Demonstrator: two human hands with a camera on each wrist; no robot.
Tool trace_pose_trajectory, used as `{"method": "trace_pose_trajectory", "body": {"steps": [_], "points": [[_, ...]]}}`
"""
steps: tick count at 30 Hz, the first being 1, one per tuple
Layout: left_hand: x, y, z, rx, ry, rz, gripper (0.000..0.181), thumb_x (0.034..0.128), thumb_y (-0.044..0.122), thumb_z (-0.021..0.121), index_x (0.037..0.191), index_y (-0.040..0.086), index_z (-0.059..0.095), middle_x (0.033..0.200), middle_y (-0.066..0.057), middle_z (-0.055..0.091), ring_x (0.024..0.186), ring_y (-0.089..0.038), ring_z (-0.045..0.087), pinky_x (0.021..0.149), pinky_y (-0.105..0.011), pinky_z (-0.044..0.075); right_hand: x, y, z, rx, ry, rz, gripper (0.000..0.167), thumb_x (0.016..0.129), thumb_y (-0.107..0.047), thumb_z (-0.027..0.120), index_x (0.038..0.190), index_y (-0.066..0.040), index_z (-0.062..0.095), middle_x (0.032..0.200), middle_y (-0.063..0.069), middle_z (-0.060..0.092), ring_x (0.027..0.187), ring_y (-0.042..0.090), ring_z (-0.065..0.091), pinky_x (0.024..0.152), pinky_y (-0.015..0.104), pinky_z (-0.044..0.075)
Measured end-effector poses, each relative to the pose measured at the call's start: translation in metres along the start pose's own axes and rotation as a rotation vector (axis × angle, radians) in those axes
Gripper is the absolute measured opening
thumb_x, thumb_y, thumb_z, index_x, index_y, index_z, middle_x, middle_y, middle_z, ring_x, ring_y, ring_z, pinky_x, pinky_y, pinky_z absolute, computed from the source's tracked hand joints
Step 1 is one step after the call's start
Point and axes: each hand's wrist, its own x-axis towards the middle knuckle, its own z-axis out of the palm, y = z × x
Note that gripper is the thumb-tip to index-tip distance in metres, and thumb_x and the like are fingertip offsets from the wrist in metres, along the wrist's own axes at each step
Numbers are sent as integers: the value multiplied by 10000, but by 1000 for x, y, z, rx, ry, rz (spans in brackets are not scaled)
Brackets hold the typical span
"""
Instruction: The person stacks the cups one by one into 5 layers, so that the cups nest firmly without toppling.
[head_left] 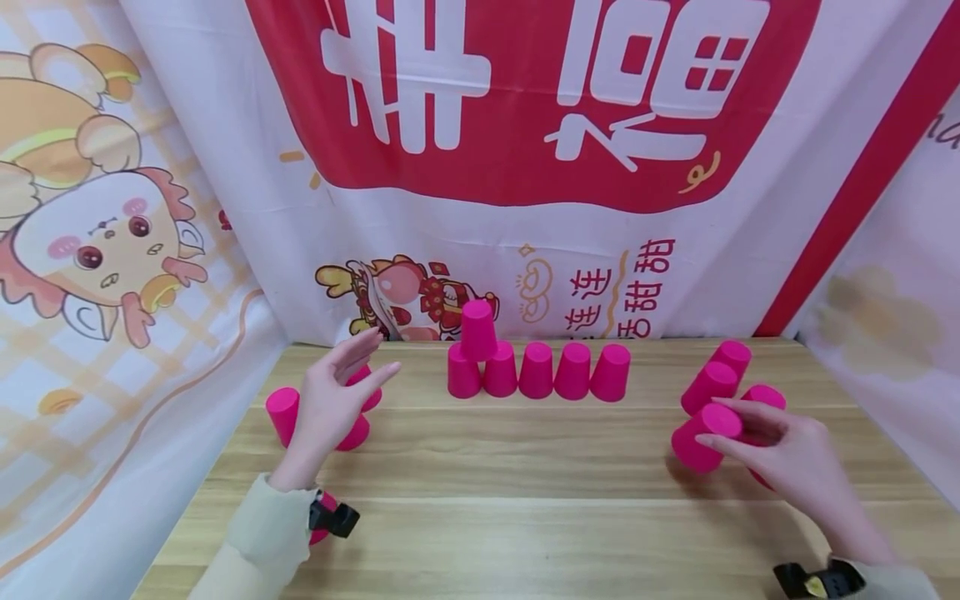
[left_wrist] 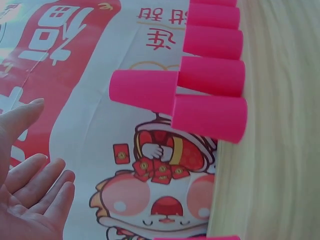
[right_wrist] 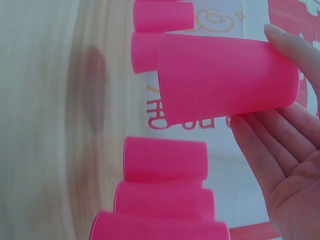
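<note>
My right hand point(head_left: 787, 454) pinches a pink cup point(head_left: 705, 437) near its narrow end, thumb on one side and fingers on the other. That cup point(right_wrist: 225, 80) hangs mouth down above the table in the right wrist view. My left hand point(head_left: 330, 400) is raised over the left side with its fingers apart and nothing in them. At the back middle, several upside-down pink cups point(head_left: 536, 371) stand in a row, and one cup point(head_left: 478, 331) sits on top of the two leftmost. In the left wrist view the palm point(left_wrist: 35, 200) is bare.
More pink cups stand on the right, such as one point(head_left: 731, 358) at the back. Others stand on the left, one cup point(head_left: 283, 412) beside the left hand, partly hidden. A wooden table point(head_left: 480, 533) carries them all. Printed cloth point(head_left: 225, 167) hangs behind and at the sides.
</note>
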Motion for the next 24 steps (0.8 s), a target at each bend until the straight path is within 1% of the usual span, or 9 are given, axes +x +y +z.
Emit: {"method": "trace_pose_trajectory", "body": {"steps": [4, 7, 9, 12, 14, 16, 19, 24], "points": [[-9, -7, -9, 33, 11, -30, 712, 853, 460, 817, 1466, 202, 562, 1408, 17, 603, 1304, -188, 553, 1032, -308, 468, 9, -7, 8, 22, 21, -47, 696, 771, -471, 887, 1302, -63, 696, 1139, 152, 710, 838, 12, 651, 664, 134, 523], [-15, -14, -16, 52, 21, -33, 700, 840, 463, 827, 1451, 231, 579, 1395, 36, 613, 1287, -166, 566, 1018, -257, 469, 16, -13, 14, 56, 30, -75, 665, 772, -459, 889, 1296, -92, 708, 1142, 128, 712, 851, 19, 668, 688, 120, 521], [-19, -17, -20, 67, 24, -29, 674, 839, 468, 826, 1435, 258, 592, 1381, 44, 621, 1277, -159, 571, 998, -216, 470, 21, -18, 19, 70, 30, -84, 655, 774, -472, 883, 1296, -118, 712, 1138, 113, 719, 873, 73, 690, 696, 121, 525], [-25, -21, -25, 77, 32, -22, 640, 848, 468, 818, 1422, 283, 604, 1366, 48, 632, 1270, -162, 576, 966, -174, 472, 29, -25, 26, 85, 24, -91, 676, 781, -502, 866, 1322, -134, 698, 1150, 107, 724, 934, 194, 707, 707, 120, 526], [-29, -23, -29, 72, 36, -13, 635, 864, 439, 813, 1433, 257, 598, 1372, 24, 629, 1272, -196, 576, 948, -159, 475, 35, -29, 31, 98, 21, -102, 682, 789, -513, 855, 1333, -136, 691, 1157, 98, 724, 967, 257, 704, 716, 115, 522], [-33, -25, -33, 66, 43, -20, 645, 873, 416, 813, 1447, 228, 588, 1384, 6, 623, 1273, -217, 577, 929, -141, 475, 40, -33, 36, 118, 21, -116, 679, 800, -505, 850, 1344, -135, 683, 1175, 91, 720, 991, 275, 700, 733, 109, 518], [-38, -28, -41, 72, 56, -46, 669, 881, 392, 812, 1465, 175, 567, 1397, -27, 614, 1278, -247, 574, 917, -117, 467, 46, -37, 43, 144, 28, -133, 664, 810, -490, 848, 1343, -129, 683, 1189, 82, 718, 1001, 272, 699, 744, 111, 519], [-46, -34, -57, 118, 79, -118, 687, 888, 417, 796, 1485, 189, 545, 1404, -40, 609, 1287, -241, 563, 905, -97, 459, 52, -44, 52, 185, 2, -120, 684, 815, -517, 831, 1369, -152, 665, 1221, 83, 703, 1022, 271, 687, 745, 149, 541]]}}
